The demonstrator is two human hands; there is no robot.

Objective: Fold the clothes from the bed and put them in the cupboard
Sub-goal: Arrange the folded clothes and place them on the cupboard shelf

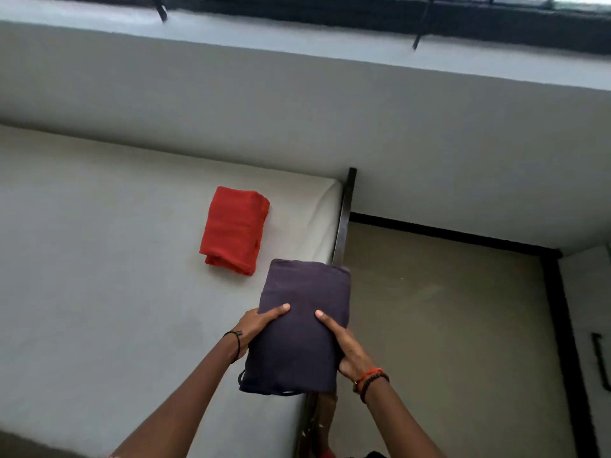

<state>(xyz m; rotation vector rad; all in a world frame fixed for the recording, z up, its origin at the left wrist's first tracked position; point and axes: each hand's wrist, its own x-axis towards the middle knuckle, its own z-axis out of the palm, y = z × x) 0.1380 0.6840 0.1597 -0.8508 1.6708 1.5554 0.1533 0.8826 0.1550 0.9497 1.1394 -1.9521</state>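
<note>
**Folded purple bundle held in both hands over the bed's corner**

The folded dark purple garment (pixel 304 325) is held above the foot corner of the bed (pixel 99 259), partly over the white mattress and partly over the dark metal bed frame (pixel 344 219). The left hand (pixel 258 328) grips its edge at about 8 o'clock, thumb laid flat across the top. The right hand (pixel 347 348) grips the opposite edge at about 4 o'clock, thumb likewise on top. Both thumbs point toward 12 o'clock, with a strip of cloth between them.

A folded red garment (pixel 234 231) lies on the mattress at about 11 o'clock from the bundle, near it but apart.

The other fingers of both hands are hidden under the cloth. A thin black cord (pixel 236 345) circles the left wrist; orange and dark beaded bands (pixel 372 380) circle the right. Below the bundle at 6 o'clock, along the frame, a blurred patch cannot be made out. At 3 o'clock, by the picture's edge, a dark bracket-like shape (pixel 598 361) on a pale surface is cut off. The brown floor (pixel 446 325) fills the space past the frame.
</note>
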